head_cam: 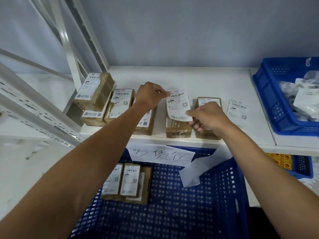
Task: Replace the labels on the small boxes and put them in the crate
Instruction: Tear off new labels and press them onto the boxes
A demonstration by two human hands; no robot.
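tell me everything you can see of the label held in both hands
The label is a white paper rectangle with a barcode near its top, a square code at mid right and print too blurred to read. Tilted and slightly curled, it hangs over a brown taped box on the white shelf. The left hand pinches its upper left corner, the right hand its lower right corner. Whether it touches the box cannot be told.

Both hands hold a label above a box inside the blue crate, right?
No. The head view shows the left hand and right hand holding the label above a box on the white shelf, not inside the blue crate.
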